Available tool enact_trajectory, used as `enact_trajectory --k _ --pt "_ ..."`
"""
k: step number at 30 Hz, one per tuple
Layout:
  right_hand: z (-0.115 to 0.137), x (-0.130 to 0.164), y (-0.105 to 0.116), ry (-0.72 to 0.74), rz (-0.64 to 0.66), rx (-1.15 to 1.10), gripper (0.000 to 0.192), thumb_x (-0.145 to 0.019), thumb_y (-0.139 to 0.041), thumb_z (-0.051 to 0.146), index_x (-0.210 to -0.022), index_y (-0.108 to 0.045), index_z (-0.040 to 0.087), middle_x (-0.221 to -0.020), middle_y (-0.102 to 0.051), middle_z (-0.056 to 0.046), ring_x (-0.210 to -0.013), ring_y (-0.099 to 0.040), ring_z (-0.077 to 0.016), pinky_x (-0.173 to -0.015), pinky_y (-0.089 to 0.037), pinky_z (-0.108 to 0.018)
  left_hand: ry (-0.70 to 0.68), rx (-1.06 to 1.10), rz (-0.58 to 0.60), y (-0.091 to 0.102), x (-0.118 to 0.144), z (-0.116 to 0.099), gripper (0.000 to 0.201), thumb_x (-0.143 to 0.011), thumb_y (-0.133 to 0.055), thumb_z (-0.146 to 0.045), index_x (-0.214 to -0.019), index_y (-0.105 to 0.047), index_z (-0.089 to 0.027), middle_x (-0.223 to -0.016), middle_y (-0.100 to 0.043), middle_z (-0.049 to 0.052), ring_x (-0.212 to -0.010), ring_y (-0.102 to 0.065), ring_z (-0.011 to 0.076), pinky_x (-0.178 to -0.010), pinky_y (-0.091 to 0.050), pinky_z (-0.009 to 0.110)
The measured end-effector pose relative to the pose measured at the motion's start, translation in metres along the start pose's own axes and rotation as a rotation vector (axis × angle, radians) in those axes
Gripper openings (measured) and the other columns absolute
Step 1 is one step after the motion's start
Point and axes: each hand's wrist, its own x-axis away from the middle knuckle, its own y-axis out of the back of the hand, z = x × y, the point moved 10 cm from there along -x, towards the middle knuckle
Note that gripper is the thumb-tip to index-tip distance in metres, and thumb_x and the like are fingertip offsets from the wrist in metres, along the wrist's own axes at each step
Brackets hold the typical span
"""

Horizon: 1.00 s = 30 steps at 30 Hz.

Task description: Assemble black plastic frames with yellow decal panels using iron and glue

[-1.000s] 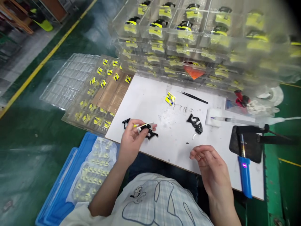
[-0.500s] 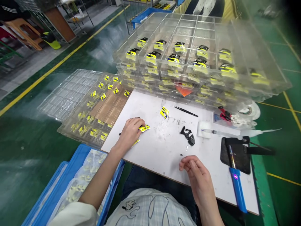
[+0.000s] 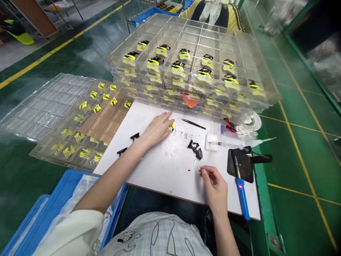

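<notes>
Fingers (image 3: 165,120) covering yellow part (image 3: 172,126), orientation unclear

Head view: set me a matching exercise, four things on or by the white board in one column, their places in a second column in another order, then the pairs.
Things:
1. yellow-and-black part
2. black tweezers
3. blue-handled tool
4. black clip piece

Places:
A. at the board's right edge, handle toward the person
B. mid-board, just beyond the right hand
C. under the left hand's fingertips
D. near the stacked clear trays, lying flat

Pairs: 1-C, 2-D, 3-A, 4-B
</notes>
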Motion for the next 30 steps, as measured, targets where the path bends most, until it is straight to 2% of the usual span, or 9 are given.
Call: enact_trajectory --k 2,5,11,14,18,21,23,27,30 --pt "0.001 -0.004 0.007 0.046 -0.037 0.084 0.029 -0.09 -0.064 0.049 -0.093 -0.071 0.021 -0.091 -0.071 -0.007 -0.087 -0.065 -0.0243 -0.082 -0.049 -0.037 -0.009 0.011 0.038 -0.016 -0.021 0.001 0.041 -0.088 -0.061 -0.015 -0.129 -0.062 -0.014 -0.155 -0.046 0.02 -0.143 -0.042 0.0362 -0.117 -0.034 0.056" --pt "0.004 -0.012 0.012 0.102 -0.069 0.168 0.03 -0.089 -0.062 0.048 -0.094 -0.071 0.02 -0.094 -0.071 -0.008 -0.087 -0.065 -0.0252 -0.082 -0.049 -0.039 0.005 0.042 0.076 -0.032 -0.024 0.003 0.038 -0.087 -0.066 -0.016 -0.125 -0.064 -0.015 -0.139 -0.06 0.019 -0.131 -0.053 0.0354 -0.112 -0.04 0.054" --pt "0.011 -0.04 0.005 0.159 -0.123 0.269 0.034 -0.089 -0.061 0.044 -0.109 -0.066 0.018 -0.087 -0.067 -0.005 -0.078 -0.059 -0.024 -0.083 -0.044 -0.041 0.09 0.209 0.021 -0.033 0.025 -0.01 0.024 -0.083 -0.075 -0.026 -0.104 -0.068 -0.017 -0.116 -0.066 0.014 -0.122 -0.054 0.0354 -0.108 -0.038 0.054" --pt "0.015 -0.049 -0.005 0.185 -0.15 0.292 0.035 -0.086 -0.066 0.039 -0.113 -0.065 0.017 -0.084 -0.063 -0.002 -0.073 -0.054 -0.0222 -0.084 -0.041 -0.042 0.177 0.373 -0.045 -0.025 0.057 -0.023 0.03 -0.087 -0.072 -0.04 -0.105 -0.066 -0.017 -0.11 -0.068 0.013 -0.111 -0.06 0.0334 -0.103 -0.042 0.051" --pt "0.016 -0.051 -0.015 0.203 -0.173 0.221 0.034 -0.082 -0.069 0.034 -0.113 -0.065 0.018 -0.084 -0.06 -0.001 -0.073 -0.052 -0.0198 -0.079 -0.043 -0.038 0.345 0.763 -0.084 -0.026 0.1 -0.044 0.049 -0.107 -0.025 -0.049 -0.119 -0.056 -0.015 -0.096 -0.072 0.011 -0.089 -0.069 0.0242 -0.081 -0.054 0.037" --pt "0.024 -0.043 -0.011 0.214 -0.201 0.117 0.025 -0.084 -0.068 0.033 -0.105 -0.067 0.018 -0.081 -0.058 0.0 -0.073 -0.053 -0.0187 -0.075 -0.044 -0.035 0.629 1.563 -0.066 -0.057 0.125 -0.057 0.051 -0.101 -0.039 -0.061 -0.107 -0.062 -0.016 -0.087 -0.071 0.008 -0.08 -0.069 0.0211 -0.076 -0.053 0.031" --pt "0.038 -0.032 -0.001 0.249 -0.251 0.041 0.017 -0.086 -0.069 0.032 -0.098 -0.068 0.02 -0.082 -0.057 0.0 -0.075 -0.053 -0.018 -0.074 -0.044 -0.033 0.728 1.849 -0.053 -0.07 0.132 -0.068 0.048 -0.094 -0.058 -0.063 -0.1 -0.065 -0.016 -0.083 -0.071 0.005 -0.076 -0.068 0.0185 -0.073 -0.051 0.027" --pt "0.071 -0.009 0.025 0.34 -0.332 -0.091 0.01 -0.087 -0.073 0.03 -0.091 -0.067 0.023 -0.091 -0.057 -0.001 -0.083 -0.055 -0.0172 -0.074 -0.044 -0.03 0.755 1.964 0.0 -0.077 0.131 -0.078 0.047 -0.085 -0.07 -0.063 -0.092 -0.062 -0.017 -0.077 -0.071 0.004 -0.068 -0.069 0.0185 -0.071 -0.052 0.028" --pt "0.072 -0.004 0.028 0.306 -0.219 -0.234 0.011 -0.087 -0.074 0.032 -0.09 -0.066 0.024 -0.1 -0.062 -0.004 -0.097 -0.06 -0.0218 -0.079 -0.047 -0.033 0.733 1.939 0.039 -0.08 0.127 -0.083 0.046 -0.087 -0.069 -0.063 -0.086 -0.058 -0.018 -0.077 -0.071 0.004 -0.065 -0.071 0.019 -0.069 -0.054 0.03"
